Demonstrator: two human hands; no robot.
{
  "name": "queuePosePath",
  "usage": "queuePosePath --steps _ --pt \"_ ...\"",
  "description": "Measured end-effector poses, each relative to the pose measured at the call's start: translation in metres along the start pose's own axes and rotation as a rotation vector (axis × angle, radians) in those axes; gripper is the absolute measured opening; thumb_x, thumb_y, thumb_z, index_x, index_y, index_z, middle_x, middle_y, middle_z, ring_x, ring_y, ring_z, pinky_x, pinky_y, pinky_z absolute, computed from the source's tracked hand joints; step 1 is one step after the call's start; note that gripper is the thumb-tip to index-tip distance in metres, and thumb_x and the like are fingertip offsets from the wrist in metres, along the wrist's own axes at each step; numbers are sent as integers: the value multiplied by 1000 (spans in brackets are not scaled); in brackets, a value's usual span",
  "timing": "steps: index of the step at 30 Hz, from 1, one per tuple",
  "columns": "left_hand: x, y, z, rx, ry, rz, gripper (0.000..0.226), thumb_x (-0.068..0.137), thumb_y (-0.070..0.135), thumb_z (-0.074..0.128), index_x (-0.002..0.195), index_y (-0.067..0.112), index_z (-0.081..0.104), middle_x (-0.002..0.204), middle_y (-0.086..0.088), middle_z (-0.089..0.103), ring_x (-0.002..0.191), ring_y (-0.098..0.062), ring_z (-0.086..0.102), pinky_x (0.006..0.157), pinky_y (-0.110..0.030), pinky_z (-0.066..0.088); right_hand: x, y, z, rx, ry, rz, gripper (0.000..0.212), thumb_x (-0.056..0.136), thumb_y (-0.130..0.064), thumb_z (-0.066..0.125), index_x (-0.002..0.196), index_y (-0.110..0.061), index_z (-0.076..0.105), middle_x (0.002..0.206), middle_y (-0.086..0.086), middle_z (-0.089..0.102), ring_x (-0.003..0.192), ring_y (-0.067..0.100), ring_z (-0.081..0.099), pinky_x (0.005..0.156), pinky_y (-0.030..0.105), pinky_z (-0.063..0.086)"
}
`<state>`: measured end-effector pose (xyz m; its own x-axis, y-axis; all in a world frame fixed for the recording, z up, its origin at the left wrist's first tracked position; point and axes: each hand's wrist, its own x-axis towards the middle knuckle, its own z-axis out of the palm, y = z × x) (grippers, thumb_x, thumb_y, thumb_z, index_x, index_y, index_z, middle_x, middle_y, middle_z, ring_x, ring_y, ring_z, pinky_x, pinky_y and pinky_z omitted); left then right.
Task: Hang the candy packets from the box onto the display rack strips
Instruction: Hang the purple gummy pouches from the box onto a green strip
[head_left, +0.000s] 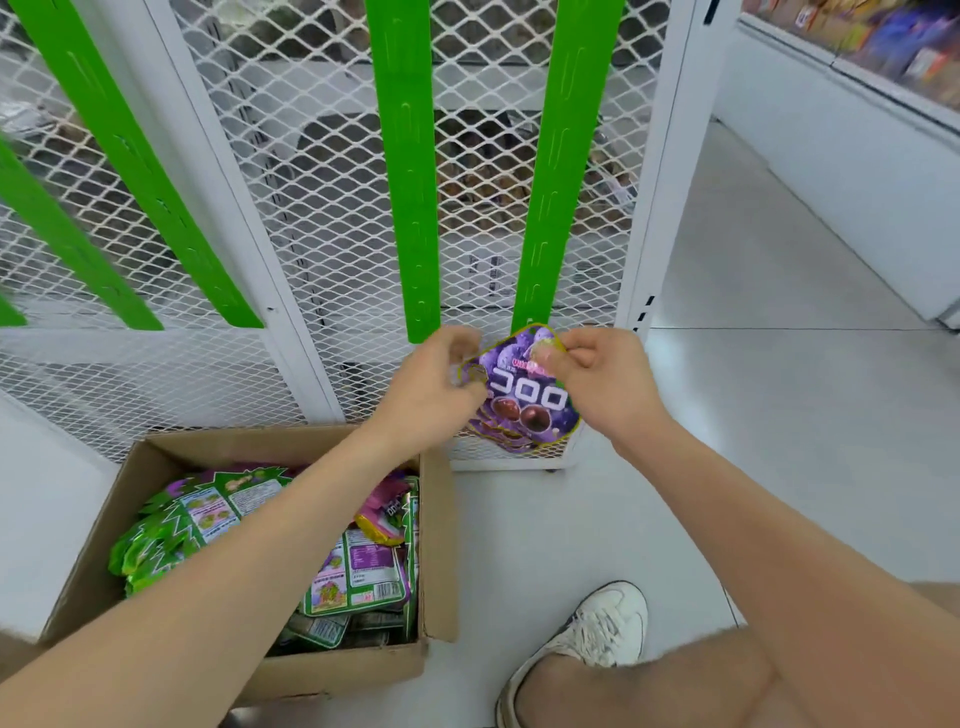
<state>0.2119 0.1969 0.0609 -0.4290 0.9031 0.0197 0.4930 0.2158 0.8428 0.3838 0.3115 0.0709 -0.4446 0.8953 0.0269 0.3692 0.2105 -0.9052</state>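
A purple grape candy packet (524, 395) is held up in front of the white mesh rack (322, 218), just under the lower end of the right green strip (556, 171). My left hand (441, 384) pinches its left top corner and my right hand (602, 379) pinches its top edge. The middle green strip (410, 171) ends right above my left hand. More green strips (135, 166) hang bare further left. The cardboard box (436, 540) on the floor at lower left holds several green and purple packets (208, 519), partly hidden by my left forearm.
My knee and a white sneaker (597, 634) are at lower right on the pale tiled floor. A white freezer cabinet (852, 171) with goods on top runs along the right. Behind the mesh are blurred stored items.
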Motion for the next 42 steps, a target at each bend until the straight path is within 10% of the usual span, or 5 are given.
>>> queuePosePath --steps 4,12,17,42 --pt "43 30 8 -172 40 -28 43 89 -3 65 130 10 62 120 -1 69 116 -18 66 109 -34 51 15 -4 0 -30 85 -128 17 98 -29 70 89 -19 79 76 -2 76 72 14 69 75 39 56" --pt "46 64 10 -401 19 -43 33 85 -12 46 80 18 60 69 3 52 54 -4 43 50 -21 35 25 -17 3 -40 219 -243 31 100 -40 62 85 -15 75 66 2 69 64 26 61 63 44 51" --pt "43 68 8 -414 4 -59 27 91 -3 48 83 18 63 78 -4 56 73 -14 50 66 -29 39 17 -18 8 -70 255 -150 45 97 -45 63 70 -8 65 48 -5 44 51 12 35 54 31 30" --pt "36 55 1 -338 -84 17 35 109 37 56 89 9 65 78 7 61 78 -5 56 78 -27 43 -3 -32 17 -51 314 -103 36 91 -34 66 66 -7 65 55 12 53 53 15 37 55 35 38"
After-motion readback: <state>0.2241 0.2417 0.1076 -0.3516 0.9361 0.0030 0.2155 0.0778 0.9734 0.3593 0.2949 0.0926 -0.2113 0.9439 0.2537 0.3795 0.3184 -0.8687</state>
